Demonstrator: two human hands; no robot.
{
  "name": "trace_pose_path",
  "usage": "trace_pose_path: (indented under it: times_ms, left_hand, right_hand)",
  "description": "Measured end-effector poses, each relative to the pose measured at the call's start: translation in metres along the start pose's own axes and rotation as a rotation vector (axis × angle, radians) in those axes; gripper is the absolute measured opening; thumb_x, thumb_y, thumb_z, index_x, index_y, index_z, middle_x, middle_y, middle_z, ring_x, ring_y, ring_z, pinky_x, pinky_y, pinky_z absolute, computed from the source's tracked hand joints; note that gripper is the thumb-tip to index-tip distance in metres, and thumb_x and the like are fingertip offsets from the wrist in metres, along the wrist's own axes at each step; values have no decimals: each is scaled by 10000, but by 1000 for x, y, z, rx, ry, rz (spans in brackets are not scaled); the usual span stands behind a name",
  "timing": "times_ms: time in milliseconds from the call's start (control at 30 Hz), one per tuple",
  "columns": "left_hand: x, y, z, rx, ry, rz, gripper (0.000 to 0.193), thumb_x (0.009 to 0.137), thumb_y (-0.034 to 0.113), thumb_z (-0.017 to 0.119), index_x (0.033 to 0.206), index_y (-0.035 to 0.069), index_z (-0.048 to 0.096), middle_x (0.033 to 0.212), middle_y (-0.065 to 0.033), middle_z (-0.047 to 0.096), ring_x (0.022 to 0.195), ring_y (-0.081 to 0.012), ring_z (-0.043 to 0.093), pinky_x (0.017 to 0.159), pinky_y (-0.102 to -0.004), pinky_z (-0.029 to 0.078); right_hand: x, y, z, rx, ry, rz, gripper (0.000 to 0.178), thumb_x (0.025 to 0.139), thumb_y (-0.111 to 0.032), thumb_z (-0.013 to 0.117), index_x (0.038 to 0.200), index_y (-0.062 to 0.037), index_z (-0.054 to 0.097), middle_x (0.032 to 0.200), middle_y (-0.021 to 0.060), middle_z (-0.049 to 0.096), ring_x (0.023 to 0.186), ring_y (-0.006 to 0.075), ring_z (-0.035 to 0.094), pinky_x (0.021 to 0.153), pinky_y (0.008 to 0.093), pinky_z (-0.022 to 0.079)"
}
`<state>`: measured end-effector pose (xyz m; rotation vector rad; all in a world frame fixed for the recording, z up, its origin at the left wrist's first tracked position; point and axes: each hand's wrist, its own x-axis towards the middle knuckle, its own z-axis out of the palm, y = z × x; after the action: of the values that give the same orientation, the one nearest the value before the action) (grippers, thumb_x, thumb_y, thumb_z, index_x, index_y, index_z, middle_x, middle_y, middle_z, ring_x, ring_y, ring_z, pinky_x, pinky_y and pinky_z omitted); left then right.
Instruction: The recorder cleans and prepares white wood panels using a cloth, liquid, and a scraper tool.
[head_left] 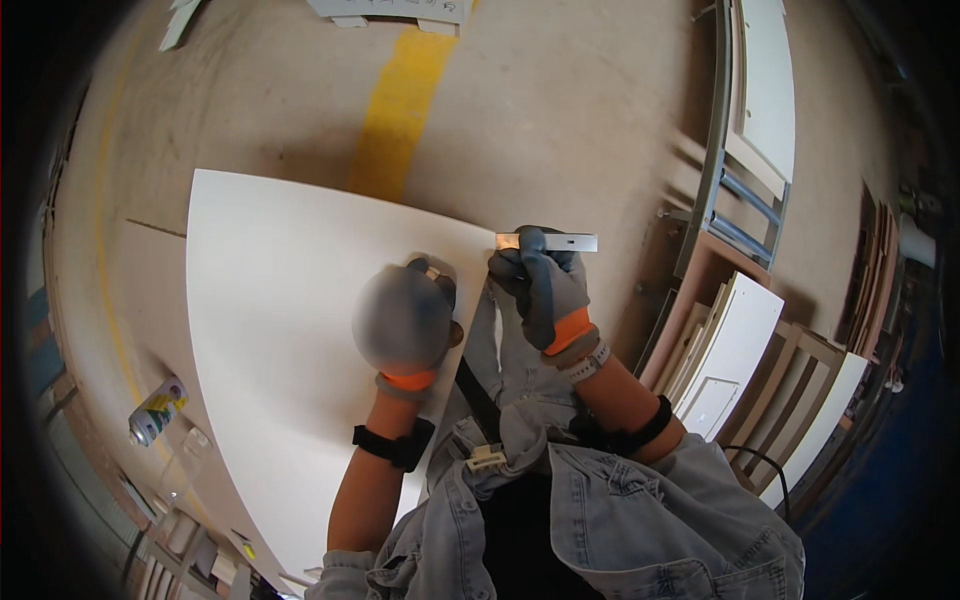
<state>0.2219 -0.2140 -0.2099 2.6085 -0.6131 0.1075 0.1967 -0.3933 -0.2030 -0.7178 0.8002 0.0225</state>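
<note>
A large white panel (300, 300) lies in front of me and to my left. Over its right part is my left hand (405, 320), in a grey glove with an orange cuff. Motion blurs the back of that hand; its fingers curl round something small and pale that I cannot make out. At the panel's far right corner, my right hand (545, 285), gloved the same way, grips a flat metal strip (580, 243) with a small slot. The strip's left end meets or overlaps the corner; whether it touches is unclear.
Left of the panel, a spray can (158, 412) lies on a brown board surface, with a clear object (190, 455) beside it. A roller conveyor (745, 205) runs along the right, near stacked white boards (730, 350). A yellow stripe (400, 110) crosses the floor ahead.
</note>
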Motion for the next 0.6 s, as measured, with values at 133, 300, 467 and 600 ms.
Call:
trace_pose_path:
  times_ms: [133, 300, 467, 600]
  left_hand:
    - [0, 4, 1, -25, 1, -3, 511, 706, 259, 652, 1182, 95, 566, 950, -108, 571, 846, -317, 547, 740, -426, 474]
    - [21, 21, 0, -137, 27, -114, 487, 703, 249, 661, 1154, 88, 573, 920, -118, 570, 813, -324, 559, 708, -424, 478]
    - [23, 4, 2, -244, 27, -146, 339, 747, 214, 651, 1040, 61, 575, 811, -144, 590, 755, -324, 585, 663, -426, 477]
    - [22, 10, -16, -165, -143, -325, 313, 811, 247, 592, 1080, 89, 566, 961, -126, 593, 878, -341, 574, 762, -422, 475]
  right_hand:
    - [-1, -5, 8, 58, 107, -9, 235, 936, -236, 544, 1024, -21, 513, 864, 98, 630, 751, 168, 651, 683, 268, 552]
    - [31, -21, -49, 174, 190, -12, 152, 923, -199, 557, 860, -60, 559, 767, 76, 616, 700, 158, 615, 656, 292, 545]
    - [19, -68, -48, 111, 57, -77, 186, 922, -198, 553, 751, -130, 524, 620, -11, 497, 577, 128, 467, 618, 301, 477]
    - [17, -80, -19, -57, -230, -83, 252, 927, -217, 502, 705, -158, 398, 616, -51, 273, 568, 95, 289, 762, 259, 431]
